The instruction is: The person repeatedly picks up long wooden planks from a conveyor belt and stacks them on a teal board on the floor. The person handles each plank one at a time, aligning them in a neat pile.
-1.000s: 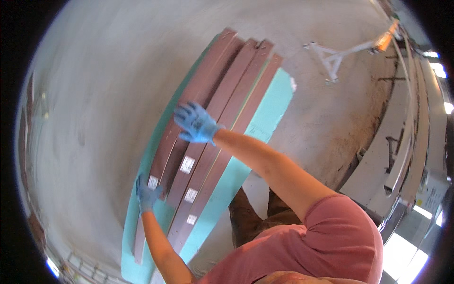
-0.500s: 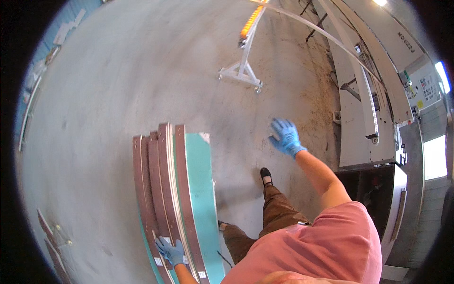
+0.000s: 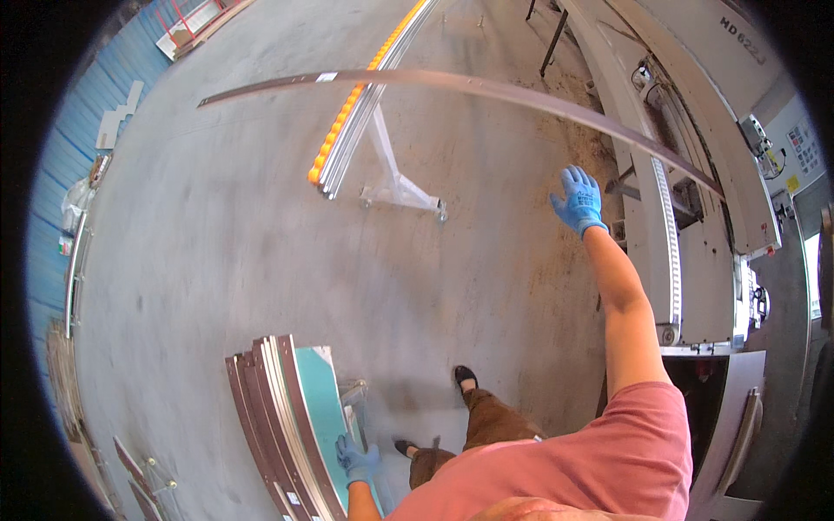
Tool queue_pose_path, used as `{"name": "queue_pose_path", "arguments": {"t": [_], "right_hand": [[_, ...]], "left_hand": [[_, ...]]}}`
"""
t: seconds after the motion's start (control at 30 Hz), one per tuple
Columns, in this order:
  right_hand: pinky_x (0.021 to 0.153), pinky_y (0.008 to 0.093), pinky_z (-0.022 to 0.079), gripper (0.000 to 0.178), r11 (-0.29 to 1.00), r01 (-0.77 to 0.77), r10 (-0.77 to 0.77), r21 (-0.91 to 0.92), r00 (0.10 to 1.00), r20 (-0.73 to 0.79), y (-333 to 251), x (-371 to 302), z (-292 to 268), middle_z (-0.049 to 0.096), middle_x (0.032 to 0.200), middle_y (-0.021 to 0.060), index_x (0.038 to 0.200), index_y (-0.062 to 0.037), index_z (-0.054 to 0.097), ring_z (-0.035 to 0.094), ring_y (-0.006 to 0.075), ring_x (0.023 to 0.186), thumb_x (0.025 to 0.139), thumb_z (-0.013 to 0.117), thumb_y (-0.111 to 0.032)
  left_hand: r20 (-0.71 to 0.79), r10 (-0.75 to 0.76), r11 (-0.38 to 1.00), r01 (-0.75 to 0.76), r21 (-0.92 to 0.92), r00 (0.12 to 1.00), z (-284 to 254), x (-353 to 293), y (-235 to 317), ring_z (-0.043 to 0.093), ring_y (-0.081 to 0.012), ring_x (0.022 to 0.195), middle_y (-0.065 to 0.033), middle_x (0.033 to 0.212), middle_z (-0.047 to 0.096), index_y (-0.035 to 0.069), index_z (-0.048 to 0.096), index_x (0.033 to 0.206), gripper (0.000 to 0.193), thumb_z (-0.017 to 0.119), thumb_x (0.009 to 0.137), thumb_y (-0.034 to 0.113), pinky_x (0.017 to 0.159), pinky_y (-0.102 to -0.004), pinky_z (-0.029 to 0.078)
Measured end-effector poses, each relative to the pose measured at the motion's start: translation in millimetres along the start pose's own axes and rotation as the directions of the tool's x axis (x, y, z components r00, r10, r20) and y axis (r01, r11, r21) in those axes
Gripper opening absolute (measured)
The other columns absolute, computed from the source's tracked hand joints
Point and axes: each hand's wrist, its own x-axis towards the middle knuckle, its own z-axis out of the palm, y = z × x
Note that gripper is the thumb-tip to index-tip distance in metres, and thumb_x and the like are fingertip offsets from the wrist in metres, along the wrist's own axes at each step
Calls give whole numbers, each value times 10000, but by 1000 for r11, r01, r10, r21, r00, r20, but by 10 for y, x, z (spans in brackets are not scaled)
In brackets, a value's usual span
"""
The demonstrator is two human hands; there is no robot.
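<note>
My left hand (image 3: 356,458), in a blue-grey glove, is open with its fingers up, at the right side of a teal board (image 3: 318,391). Whether it touches the board I cannot tell. Beside that board stand several long brown strips (image 3: 254,404) in a stack, some with pale edges and small white labels. Stretched out ahead, my right hand (image 3: 579,200) in a blue glove is open and holds nothing. Past its fingers a long brown strip (image 3: 486,84) spans from a roller stand (image 3: 347,113) with orange wheels to the machine on the right.
A big pale machine (image 3: 695,208) with a control panel (image 3: 804,148) fills the right side. Below it stands a dark open cabinet (image 3: 708,408). Sawdust lies along the machine's base. More panels (image 3: 135,473) lean at the lower left, and a blue wall (image 3: 78,148) runs behind.
The view has swung upward, showing more of the roller stand and the long strip. My left hand has moved right, off the brown strips to the teal board. My right arm reaches farther out.
</note>
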Motion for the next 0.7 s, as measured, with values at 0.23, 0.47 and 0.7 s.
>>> {"name": "queue_pose_path", "arguments": {"t": [0.23,0.47,0.7], "right_hand": [[1230,504,369,767,999,-4,7,32,993,-120,337,1110,69,523,1598,175,1481,-65,543,453,356,1512,864,819,-426],[1247,518,348,925,996,-57,49,73,994,102,320,1602,195,468,1646,187,1584,-120,453,431,363,1532,835,814,-525],[925,503,573,494,994,104,-109,34,971,212,121,1368,59,736,1122,194,1097,-99,703,720,395,1073,776,859,-441]], "left_hand": [[-99,141,952,-163,-259,985,-235,538,884,635,-389,1281,-210,1350,657,3,670,1339,608,809,805,257,1078,-470,525],[20,28,892,-16,-451,999,-225,361,1165,666,-329,1289,-205,1337,707,-14,665,1401,669,844,829,286,1131,-426,514],[169,-124,774,202,-601,978,-263,478,1297,639,-311,1330,-216,1419,671,-14,636,1427,636,828,906,295,1134,-399,503]]}}
